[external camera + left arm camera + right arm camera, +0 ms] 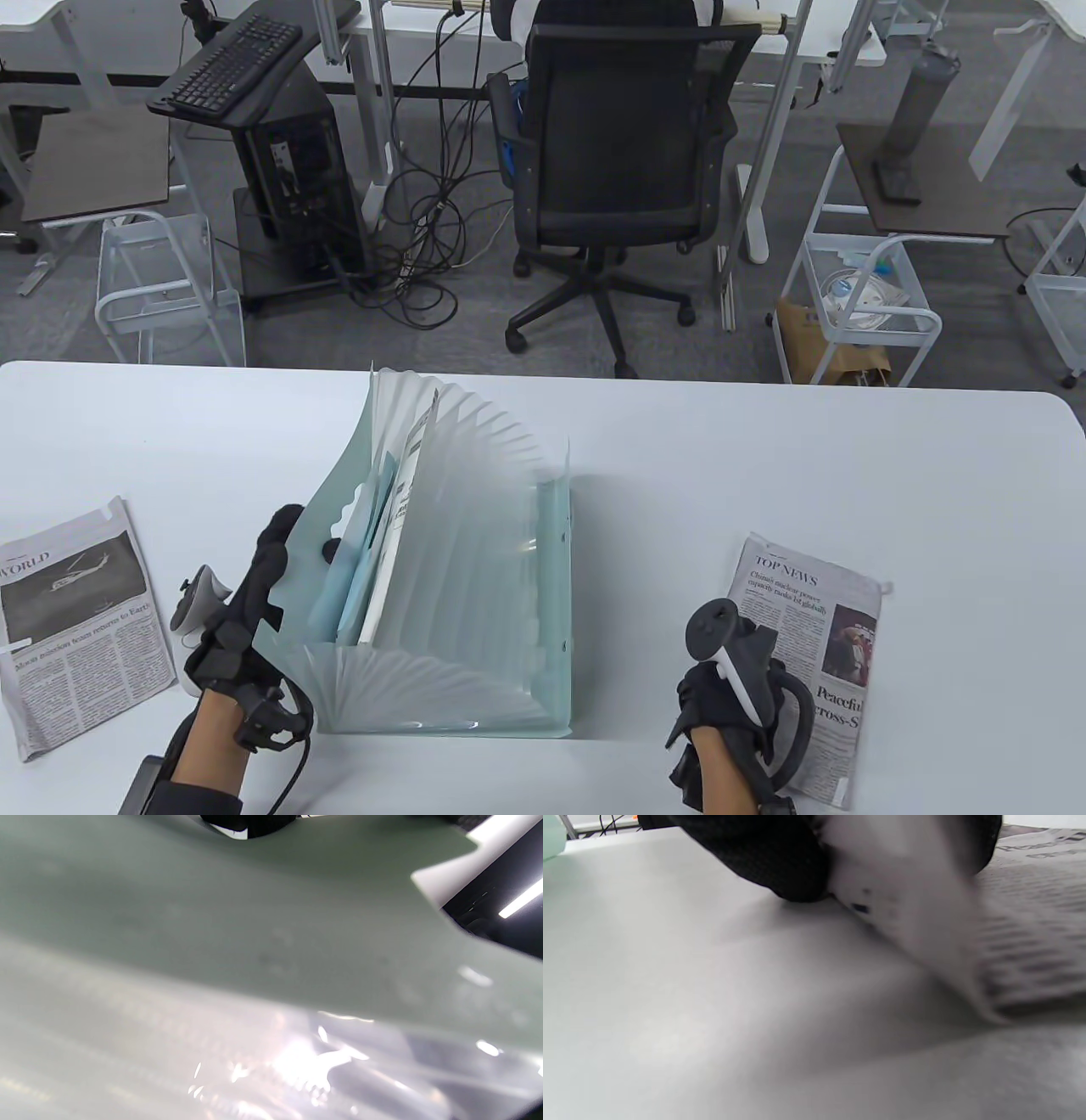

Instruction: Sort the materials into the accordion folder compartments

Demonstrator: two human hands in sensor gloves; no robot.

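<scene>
Gloved left hand [254,586] grips translucent pleated folder [475,611].

Left hand [254,594] reached forward, fingers curled over an edge, thumb tucked behind it. Right hand [734,679] sat low near the bottom edge, fingers bent downward, pinching paper.

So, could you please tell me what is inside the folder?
The folder holds blue sheets and a newspaper near its left end; their lower parts are hidden.
</scene>
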